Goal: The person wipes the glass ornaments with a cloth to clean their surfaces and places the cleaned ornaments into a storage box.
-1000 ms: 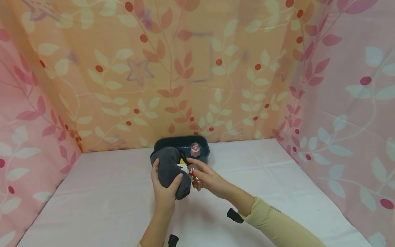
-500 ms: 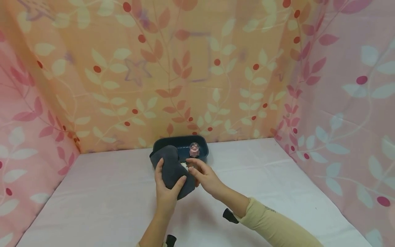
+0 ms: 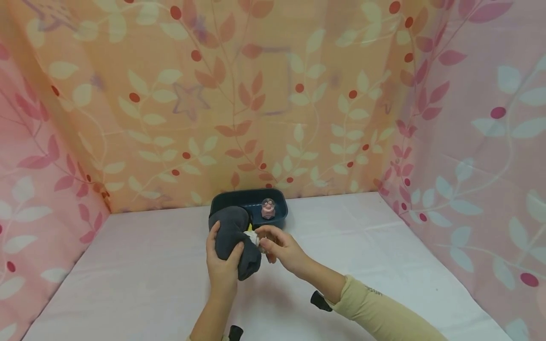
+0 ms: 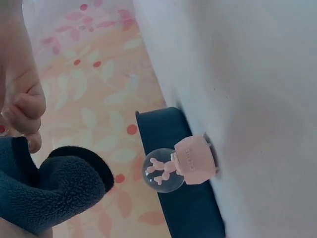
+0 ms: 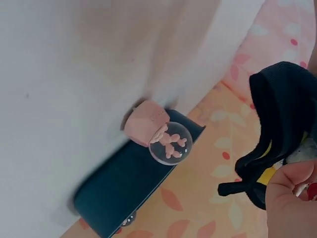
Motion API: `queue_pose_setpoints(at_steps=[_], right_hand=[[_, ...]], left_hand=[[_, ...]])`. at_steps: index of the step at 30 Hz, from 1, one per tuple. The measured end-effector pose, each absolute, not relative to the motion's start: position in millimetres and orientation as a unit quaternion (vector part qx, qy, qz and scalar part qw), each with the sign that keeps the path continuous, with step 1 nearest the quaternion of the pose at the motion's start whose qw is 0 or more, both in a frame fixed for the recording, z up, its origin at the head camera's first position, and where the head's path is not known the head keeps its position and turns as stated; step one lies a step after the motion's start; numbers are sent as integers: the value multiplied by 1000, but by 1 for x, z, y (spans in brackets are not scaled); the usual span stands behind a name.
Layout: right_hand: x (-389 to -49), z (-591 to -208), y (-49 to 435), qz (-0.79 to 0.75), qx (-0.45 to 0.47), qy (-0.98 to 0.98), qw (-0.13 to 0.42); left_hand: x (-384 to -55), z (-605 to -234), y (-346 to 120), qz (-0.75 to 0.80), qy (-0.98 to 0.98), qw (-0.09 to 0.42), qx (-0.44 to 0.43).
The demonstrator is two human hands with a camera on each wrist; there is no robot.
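Observation:
A dark grey fleece item [image 3: 232,232], soft and folded like a pouch with black edging, is gripped by my left hand [image 3: 222,265], thumb in front and fingers along the far side. White and yellow parts show at its opening; the yellow [image 5: 267,175] appears between dark folds in the right wrist view. My right hand [image 3: 283,248] has its fingers curled at that opening, thumb and finger pinching a small object with a red part [image 5: 311,191]; the fingers hide most of it. In the left wrist view the right hand's curled fingers [image 4: 27,106] hang above the fleece [image 4: 64,193].
A dark blue tray [image 3: 230,195] stands at the back against the floral curtain [image 3: 239,94]. A pink-based snow globe [image 3: 268,209] shows at the tray in the head view. In the wrist views, a pink snow globe [image 4: 195,158] stands before the tray wall on the white tablecloth [image 3: 141,274].
The fleece item has shifted and bent in the left hand, dipping slightly. The right hand stays close at its opening; the red-and-gold part visible earlier under its fingers is now hidden in the head view.

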State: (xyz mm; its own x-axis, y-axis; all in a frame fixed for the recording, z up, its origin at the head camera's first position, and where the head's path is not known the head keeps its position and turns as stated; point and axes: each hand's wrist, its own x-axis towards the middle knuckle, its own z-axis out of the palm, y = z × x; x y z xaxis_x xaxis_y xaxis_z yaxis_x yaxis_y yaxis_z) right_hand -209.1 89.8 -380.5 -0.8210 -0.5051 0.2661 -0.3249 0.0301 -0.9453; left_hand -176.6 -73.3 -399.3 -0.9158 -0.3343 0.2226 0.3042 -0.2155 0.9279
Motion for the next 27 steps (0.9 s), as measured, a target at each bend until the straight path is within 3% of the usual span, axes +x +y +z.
queue_pose_setpoints(at_steps=[10, 17, 27], right_hand=[[-216, -373, 107, -618, -288, 726, 86], [-213, -369, 102, -627, -293, 716, 94], [-214, -374, 92, -616, -296, 725, 86]], left_hand=[[-183, -390, -103, -868, -468, 158, -42], [-175, -392, -84, -838, -531, 113, -57], [-176, -395, -69, -841, -512, 171, -33]])
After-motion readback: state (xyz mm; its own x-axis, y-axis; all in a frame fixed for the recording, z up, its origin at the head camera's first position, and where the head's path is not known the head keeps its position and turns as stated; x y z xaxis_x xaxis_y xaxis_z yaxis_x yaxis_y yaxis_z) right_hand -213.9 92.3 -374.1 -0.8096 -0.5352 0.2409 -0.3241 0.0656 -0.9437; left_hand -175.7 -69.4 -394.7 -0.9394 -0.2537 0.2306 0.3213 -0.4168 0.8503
